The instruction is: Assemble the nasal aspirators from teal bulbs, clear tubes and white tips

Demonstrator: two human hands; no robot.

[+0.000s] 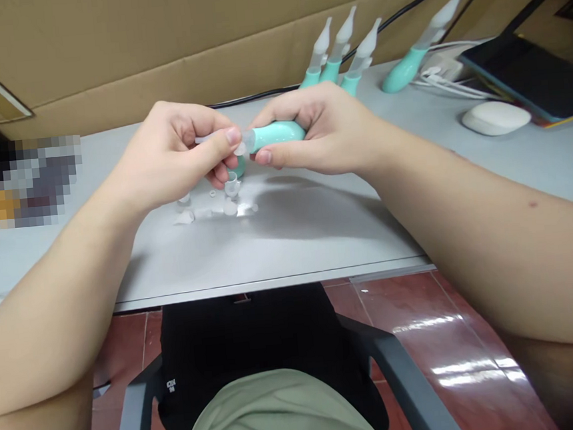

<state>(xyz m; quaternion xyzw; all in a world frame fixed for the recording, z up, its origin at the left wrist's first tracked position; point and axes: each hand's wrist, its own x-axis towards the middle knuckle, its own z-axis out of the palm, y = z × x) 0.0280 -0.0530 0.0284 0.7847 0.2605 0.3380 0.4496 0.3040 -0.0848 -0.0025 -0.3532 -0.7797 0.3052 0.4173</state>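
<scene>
My right hand [319, 132] grips a teal bulb-shaped handle [277, 134] lying sideways above the grey table [289, 241]. My left hand [180, 150] pinches a clear plastic tip [209, 138] at the handle's open end, thumb on top. The two pieces meet between my hands. Below them several small clear plastic parts [216, 208] lie loose on the table.
Several finished teal pieces with clear pointed tips [340, 53] lean against the cardboard wall [151, 46] at the back. A white puck-shaped object [496, 117], white cables [448, 84] and a dark tablet [530, 76] sit at the right. A black cable [256, 97] runs along the wall.
</scene>
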